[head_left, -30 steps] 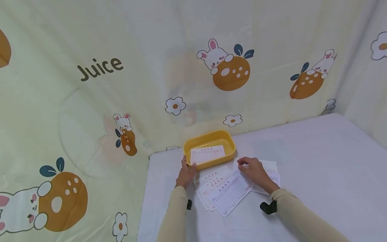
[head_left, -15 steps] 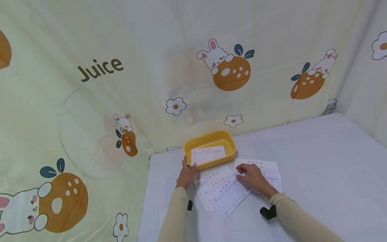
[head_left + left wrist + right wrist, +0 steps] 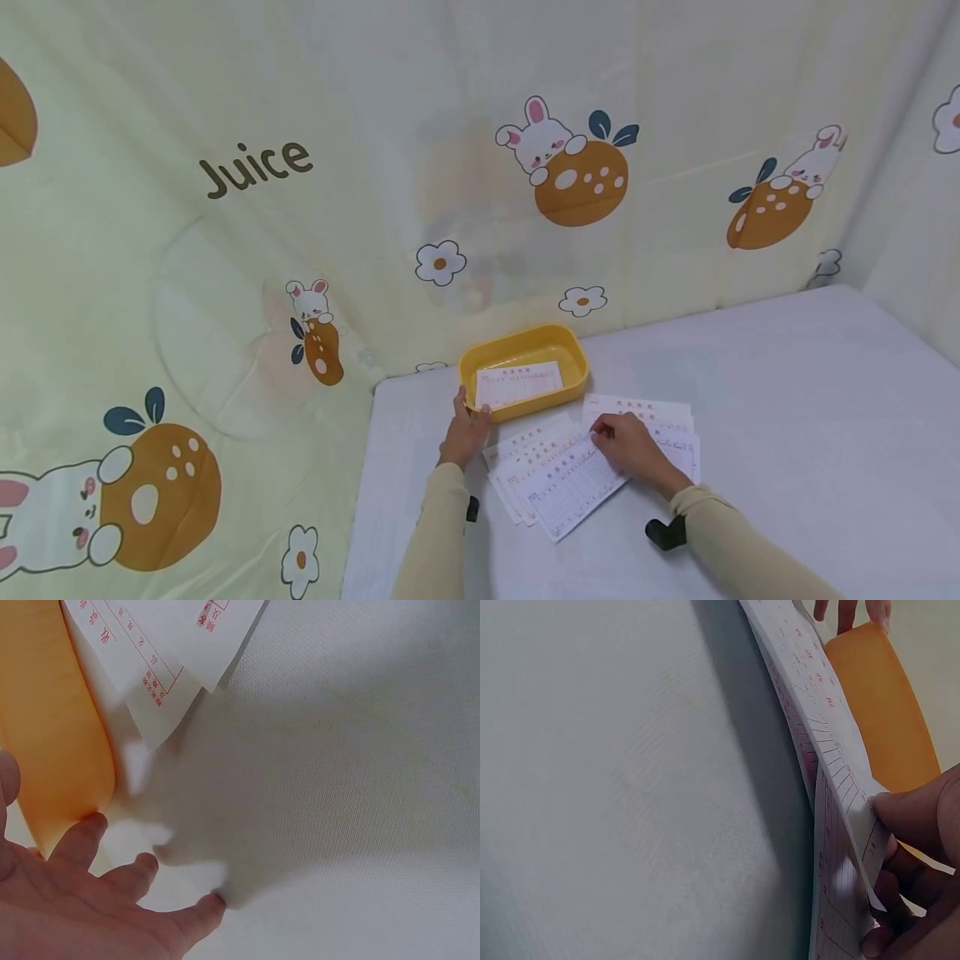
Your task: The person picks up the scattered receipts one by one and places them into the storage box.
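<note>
Your right hand (image 3: pixel 632 450) pinched the edge of a printed slip (image 3: pixel 825 712) among overlapping slips (image 3: pixel 501 458). Beyond, your left hand (image 3: pixel 463 436) gripped the near-left corner of the yellow tray (image 3: pixel 543 406); another slip (image 3: pixel 519 384) lay inside. The tabletop (image 3: pixel 765 400) spread widely rightward, its far edge meeting the patterned curtain (image 3: pixel 360 125).

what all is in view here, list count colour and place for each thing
tray: 1, yellow, at the table's far edge
printed slip: at least 1, white with red print, inside the tray
loose slips: several, white with reddish and purplish print, overlapping before the tray
table: 1, pale-covered
patterned cloth: count unclear, cream, behind the table
wrist devices: 2, black, one per wrist
sleeves: 2, beige, on the arms
left hand: 1, holding the tray's near-left corner
right hand: 1, pinching a loose slip
</note>
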